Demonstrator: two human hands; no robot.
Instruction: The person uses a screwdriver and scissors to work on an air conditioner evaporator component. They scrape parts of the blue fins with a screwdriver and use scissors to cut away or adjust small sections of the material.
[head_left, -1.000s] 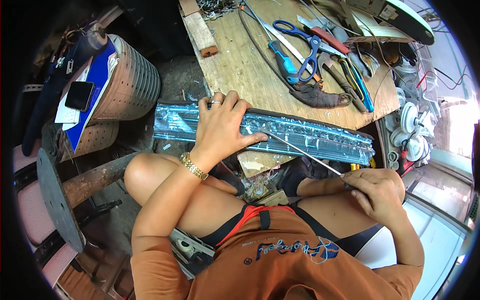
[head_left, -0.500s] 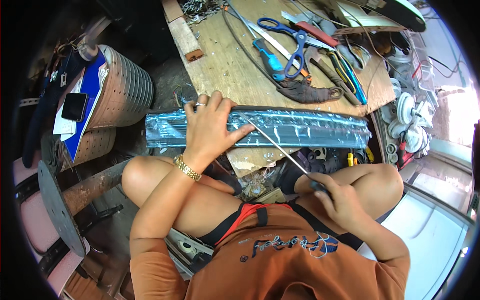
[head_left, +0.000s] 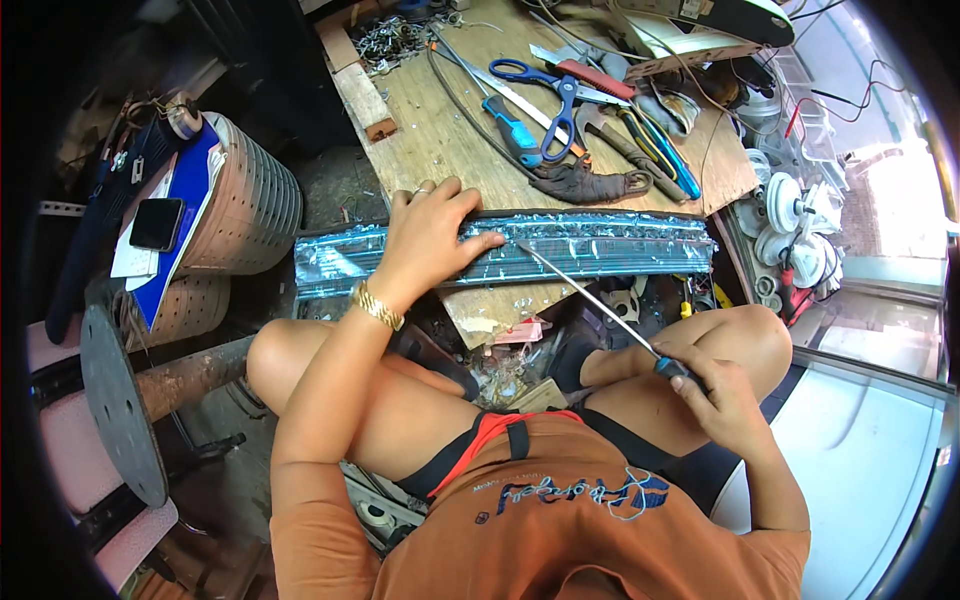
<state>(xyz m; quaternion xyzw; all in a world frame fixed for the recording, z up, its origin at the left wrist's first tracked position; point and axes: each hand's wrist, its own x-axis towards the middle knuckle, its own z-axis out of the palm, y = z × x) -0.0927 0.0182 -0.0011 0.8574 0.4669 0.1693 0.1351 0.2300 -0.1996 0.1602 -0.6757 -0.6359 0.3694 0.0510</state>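
Observation:
A long, silvery finned metal strip (head_left: pixel 600 245) lies across the near edge of a wooden board (head_left: pixel 440 140). My left hand (head_left: pixel 428 232) presses flat on the strip near its middle left; a gold bracelet sits on that wrist. My right hand (head_left: pixel 715 385) grips the dark handle of a long thin screwdriver (head_left: pixel 590 295). Its shaft slants up to the left and the tip touches the strip beside my left fingertips. My bare knees sit below the board.
Blue-handled scissors (head_left: pixel 553 100), a blue-handled tool (head_left: pixel 512 125), pliers, cables and a dark rag (head_left: pixel 590 183) lie on the board. A ribbed round drum (head_left: pixel 250 205) with a phone (head_left: pixel 157 222) on top stands left. White fan parts (head_left: pixel 790 225) are piled right.
My right hand has drawn down and inward with the screwdriver, and its tip has slid left along the strip toward my left hand. My left hand stays pressed on the strip.

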